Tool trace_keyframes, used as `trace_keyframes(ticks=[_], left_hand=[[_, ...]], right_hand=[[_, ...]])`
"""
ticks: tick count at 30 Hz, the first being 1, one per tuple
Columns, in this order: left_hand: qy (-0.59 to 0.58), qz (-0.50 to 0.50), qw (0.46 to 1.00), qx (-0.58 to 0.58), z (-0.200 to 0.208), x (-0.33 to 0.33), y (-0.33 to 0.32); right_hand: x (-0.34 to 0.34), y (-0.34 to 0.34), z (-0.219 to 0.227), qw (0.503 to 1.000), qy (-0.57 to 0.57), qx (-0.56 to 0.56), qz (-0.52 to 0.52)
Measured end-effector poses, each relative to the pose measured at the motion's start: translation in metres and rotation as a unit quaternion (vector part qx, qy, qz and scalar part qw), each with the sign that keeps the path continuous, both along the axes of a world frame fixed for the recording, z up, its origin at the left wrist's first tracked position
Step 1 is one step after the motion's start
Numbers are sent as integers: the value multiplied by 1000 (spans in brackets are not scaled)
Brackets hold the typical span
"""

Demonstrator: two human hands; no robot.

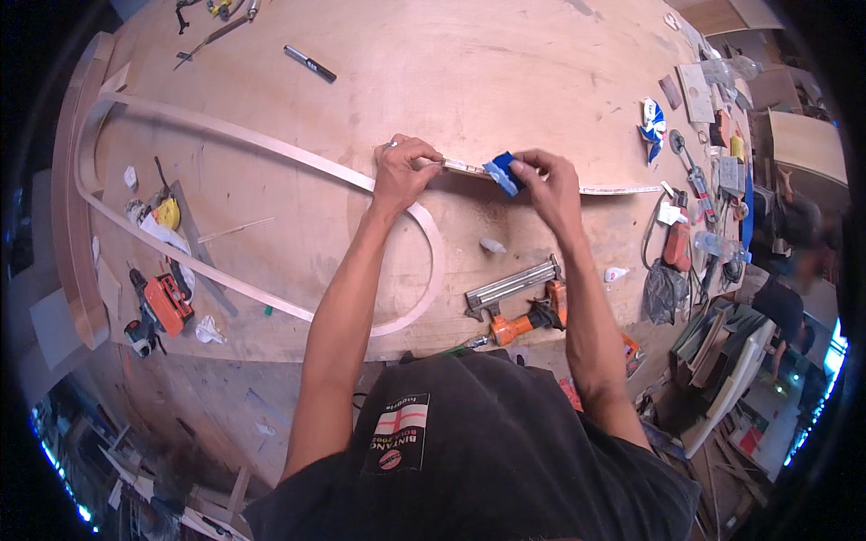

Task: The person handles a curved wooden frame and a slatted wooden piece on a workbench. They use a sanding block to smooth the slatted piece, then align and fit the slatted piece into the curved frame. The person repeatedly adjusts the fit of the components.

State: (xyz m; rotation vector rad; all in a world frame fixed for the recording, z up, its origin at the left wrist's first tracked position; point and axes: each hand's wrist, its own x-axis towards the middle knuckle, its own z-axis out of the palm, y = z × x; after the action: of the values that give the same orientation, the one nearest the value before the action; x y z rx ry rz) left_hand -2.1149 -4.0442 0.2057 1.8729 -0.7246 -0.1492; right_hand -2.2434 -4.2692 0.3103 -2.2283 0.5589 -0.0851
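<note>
From where I stand, the person leans over a broad wooden desk (388,54), both arms stretched toward its middle. The left hand (403,171), a ring on one finger, pinches a narrow pale strip (618,190) between thumb and fingertips. The strip runs off to the right, bowing slightly, with its far end near the cluttered edge. The right hand (548,185) pinches a crumpled blue piece (502,174) between thumb and fingers; it overlaps the strip about midway along, though I can't tell how firmly it bears on it. To the left lies a long loop of pale bent wood (244,141), one rounded end passing beneath the left forearm. Just below the strip, between the forearms, a small white bottle (492,244) lies on its side, and nearer the person's body sits an orange nail gun (514,326). A dark marker (309,63) lies toward the far side, an orange power tool (169,302) at the left, and a blue-and-white packet (652,131) toward the right.
</note>
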Motion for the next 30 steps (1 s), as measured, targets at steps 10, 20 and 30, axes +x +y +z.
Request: trace_keyframes(ticks=[10, 20, 30], left_hand=[[41, 1, 999, -12, 2, 0, -1], [23, 5, 1000, -11, 1, -1, -1], [48, -9, 998, -31, 2, 2, -2]], right_hand=[[67, -25, -30, 949, 177, 206, 160], [62, -32, -19, 976, 88, 147, 137], [34, -50, -10, 990, 67, 86, 88]])
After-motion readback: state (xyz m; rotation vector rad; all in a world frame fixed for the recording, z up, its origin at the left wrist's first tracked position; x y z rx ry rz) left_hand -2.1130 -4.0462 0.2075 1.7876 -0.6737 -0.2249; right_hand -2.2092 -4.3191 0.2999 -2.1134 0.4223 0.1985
